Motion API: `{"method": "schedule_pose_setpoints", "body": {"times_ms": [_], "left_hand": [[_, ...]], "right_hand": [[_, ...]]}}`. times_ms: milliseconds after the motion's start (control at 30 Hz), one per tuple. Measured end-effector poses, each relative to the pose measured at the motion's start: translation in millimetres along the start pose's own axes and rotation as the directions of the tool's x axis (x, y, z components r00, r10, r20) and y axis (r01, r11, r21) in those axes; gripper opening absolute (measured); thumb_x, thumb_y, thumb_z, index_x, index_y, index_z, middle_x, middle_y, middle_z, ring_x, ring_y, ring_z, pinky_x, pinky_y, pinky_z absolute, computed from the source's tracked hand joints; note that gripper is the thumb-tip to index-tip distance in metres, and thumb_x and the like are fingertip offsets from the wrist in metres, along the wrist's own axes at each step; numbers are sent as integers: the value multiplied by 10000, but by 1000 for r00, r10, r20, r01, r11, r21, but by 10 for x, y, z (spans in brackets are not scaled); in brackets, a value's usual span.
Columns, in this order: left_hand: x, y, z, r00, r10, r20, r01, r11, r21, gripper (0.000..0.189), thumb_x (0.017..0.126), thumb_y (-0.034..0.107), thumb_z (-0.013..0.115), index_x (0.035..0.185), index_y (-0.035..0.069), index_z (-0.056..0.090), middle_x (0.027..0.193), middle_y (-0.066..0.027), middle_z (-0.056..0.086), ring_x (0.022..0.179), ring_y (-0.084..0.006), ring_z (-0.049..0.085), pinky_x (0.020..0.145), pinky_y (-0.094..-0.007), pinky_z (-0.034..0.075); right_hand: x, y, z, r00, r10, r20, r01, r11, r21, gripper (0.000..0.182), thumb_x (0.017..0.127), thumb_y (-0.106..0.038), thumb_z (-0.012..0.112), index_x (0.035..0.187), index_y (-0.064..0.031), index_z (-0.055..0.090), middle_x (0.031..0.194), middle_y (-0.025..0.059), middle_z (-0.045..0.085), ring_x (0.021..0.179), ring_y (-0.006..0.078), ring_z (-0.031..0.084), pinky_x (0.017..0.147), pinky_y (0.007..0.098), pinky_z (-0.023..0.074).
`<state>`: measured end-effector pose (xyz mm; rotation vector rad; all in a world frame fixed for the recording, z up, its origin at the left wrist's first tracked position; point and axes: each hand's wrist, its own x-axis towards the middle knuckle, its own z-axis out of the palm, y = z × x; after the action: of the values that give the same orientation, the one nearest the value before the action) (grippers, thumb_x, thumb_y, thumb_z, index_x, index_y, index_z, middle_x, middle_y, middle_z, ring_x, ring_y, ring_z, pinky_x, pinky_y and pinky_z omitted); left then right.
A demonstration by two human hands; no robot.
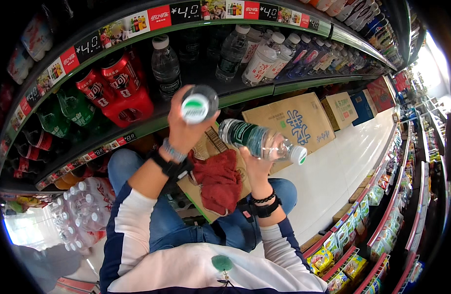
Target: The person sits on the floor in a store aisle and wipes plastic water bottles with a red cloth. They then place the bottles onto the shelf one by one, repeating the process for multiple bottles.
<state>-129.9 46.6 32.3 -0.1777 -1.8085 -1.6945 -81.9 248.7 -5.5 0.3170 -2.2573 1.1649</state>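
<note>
My left hand (177, 125) is wrapped around a clear plastic water bottle (207, 93), its white and green cap turned up towards me. Lower and to the right, my right hand (256, 165) holds a second water bottle (262, 141) with a dark green label, lying almost level with its cap to the right. Below both hands, a red cloth (221, 180) is draped over a cardboard box (190, 187) between my knees. On the shelf (201, 75) just beyond my left hand stands a similar bottle (166, 66).
More bottles (264, 60) line the shelf to the right. Red cola cans (122, 77) in a multipack and green bottles (71, 108) stand left. Cartons (299, 121) sit along the shelf base. Shrink-wrapped bottles (83, 209) are at lower left. Snack racks (361, 217) flank the tiled floor (321, 187).
</note>
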Motion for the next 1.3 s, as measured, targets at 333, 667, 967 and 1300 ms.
{"method": "schedule_pose_setpoints", "body": {"times_ms": [333, 667, 967, 1300], "left_hand": [[-865, 519, -861, 964, -265, -17, 255, 944, -211, 633, 645, 65, 828, 1164, 39, 466, 1068, -59, 566, 961, -147, 577, 841, -317, 493], [-1228, 278, -1048, 920, -375, 119, 378, 926, -7, 917, 555, 128, 870, 1282, 45, 317, 1160, -78, 496, 1063, -179, 524, 936, -355, 442], [-1156, 303, -937, 899, -435, 43, 436, 888, -148, 765, 624, 209, 855, 1230, 55, 413, 1120, -61, 533, 1011, -174, 541, 895, -345, 459], [-1004, 404, -966, 892, -451, 38, 450, 875, -179, 604, 686, 256, 798, 1148, -4, 509, 1051, -69, 599, 952, -159, 587, 848, -313, 474]], "right_hand": [[1069, -404, 682, 976, 135, 170, -204, 841, 501, 626, 617, -93, 843, 1136, -3, 504, 1015, 75, 638, 918, 141, 603, 820, 297, 491], [1655, -472, 1369, 964, 112, 241, -153, 975, 159, 675, 616, -304, 825, 1127, 2, 508, 1019, 164, 653, 969, 293, 633, 822, 375, 494], [1634, -355, 1493, 960, 123, 250, -176, 963, 204, 765, 618, -318, 817, 1202, 15, 453, 1086, 198, 624, 1010, 332, 613, 852, 396, 479], [1606, -188, 1598, 972, 56, 227, -115, 960, 254, 661, 660, -262, 827, 1155, 8, 482, 1064, 161, 639, 978, 231, 622, 828, 350, 494]]}}
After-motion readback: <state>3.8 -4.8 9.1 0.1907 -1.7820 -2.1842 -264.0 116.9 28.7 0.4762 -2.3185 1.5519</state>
